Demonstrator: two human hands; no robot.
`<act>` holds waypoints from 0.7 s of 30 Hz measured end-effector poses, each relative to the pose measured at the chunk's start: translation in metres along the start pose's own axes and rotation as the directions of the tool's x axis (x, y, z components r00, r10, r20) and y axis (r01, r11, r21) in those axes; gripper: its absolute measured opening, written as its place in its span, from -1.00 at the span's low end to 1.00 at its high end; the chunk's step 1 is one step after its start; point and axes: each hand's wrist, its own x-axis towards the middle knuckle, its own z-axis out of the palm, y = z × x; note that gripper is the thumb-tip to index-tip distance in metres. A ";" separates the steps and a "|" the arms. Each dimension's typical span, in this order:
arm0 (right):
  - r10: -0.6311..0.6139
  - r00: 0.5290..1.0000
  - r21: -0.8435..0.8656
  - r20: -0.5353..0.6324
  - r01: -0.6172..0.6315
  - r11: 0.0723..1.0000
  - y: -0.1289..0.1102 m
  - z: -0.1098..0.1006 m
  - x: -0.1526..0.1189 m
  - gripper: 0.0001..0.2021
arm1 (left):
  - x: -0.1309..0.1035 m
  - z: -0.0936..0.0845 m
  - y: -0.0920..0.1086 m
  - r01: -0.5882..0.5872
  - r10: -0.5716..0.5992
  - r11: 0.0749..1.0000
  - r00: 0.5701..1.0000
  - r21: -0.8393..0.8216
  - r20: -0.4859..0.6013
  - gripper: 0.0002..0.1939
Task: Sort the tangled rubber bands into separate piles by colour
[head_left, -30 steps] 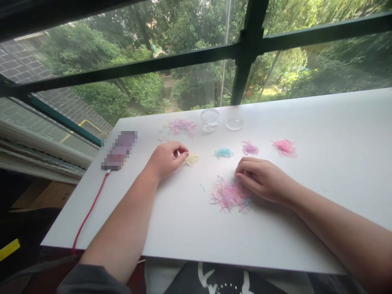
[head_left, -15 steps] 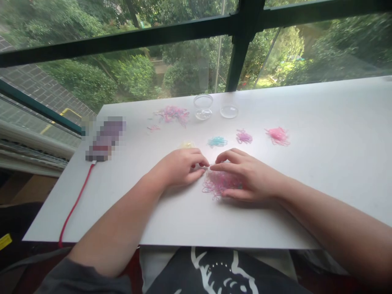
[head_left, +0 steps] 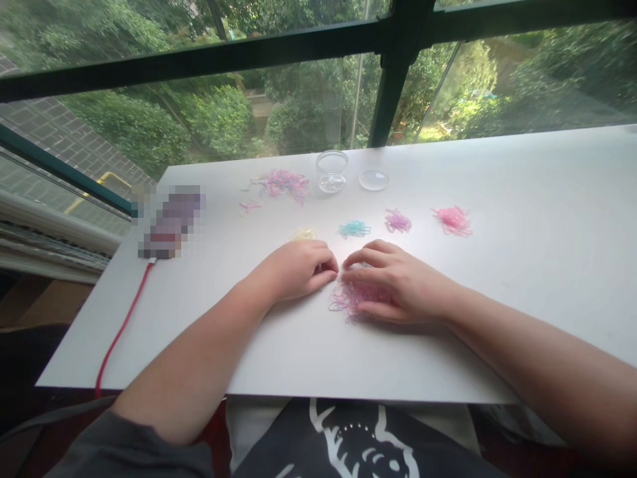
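Head view: mixed pile of bands (head_left: 351, 304) sits on a smooth, matte white desk (head_left: 279, 358); thin, glossy loops, rubbery-looking, mostly pink and lilac, tangled and see-through in spots. Left hand (head_left: 298, 267) is at the pile's far-left edge, fingers curled, narrow gap to the thumb; can't tell if the tips meet or pinch a loop. Right hand (head_left: 405, 279) is over the pile's right side, wide, fingers arched and apart, thumb along the pile's near side; part of the pile hidden under it, can't tell if any loop is gripped.

Beyond the pile, left to right: pale yellow heap (head_left: 302, 234), partly behind the left hand; teal heap (head_left: 354, 228), loose and flat; purple heap (head_left: 398, 220), small and spiky; pink heap (head_left: 452, 220), denser, well to the pile's right.

Well beyond the pile, to its left: scattered multicolour heap (head_left: 284, 184), frayed outline. Also well beyond it: clear round jar (head_left: 332, 174), hard and shiny, and clear shallow disc (head_left: 373, 180), rounded. Far left of the pile: pixelated phone-like slab (head_left: 174, 222), red cable (head_left: 122, 318) running from it in a soft curve.
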 end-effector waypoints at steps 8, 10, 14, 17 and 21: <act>0.003 1.000 0.012 -0.016 -0.003 1.000 0.002 -0.001 -0.003 -0.63 | 0.000 -0.002 0.003 0.038 -0.039 0.999 0.999 0.019 0.024 -0.84; 0.000 1.000 0.017 -0.018 0.000 1.000 0.002 -0.002 -0.003 -0.65 | -0.001 -0.004 0.002 0.048 -0.048 0.999 0.999 0.016 0.012 -0.84; -0.001 1.000 0.028 -0.016 0.001 1.000 0.003 -0.003 -0.004 -0.68 | -0.003 -0.011 -0.003 0.107 -0.106 0.994 0.993 0.010 -0.045 -0.86; -0.002 1.000 0.049 -0.029 0.004 0.999 0.002 -0.004 -0.005 -0.67 | -0.005 -0.015 -0.010 0.148 -0.147 0.989 0.984 0.011 -0.099 -0.87; 0.022 0.995 0.091 -0.101 -0.013 0.996 0.003 -0.005 -0.007 -0.62 | -0.007 -0.016 -0.016 0.155 -0.156 0.988 0.977 -0.016 -0.148 -0.87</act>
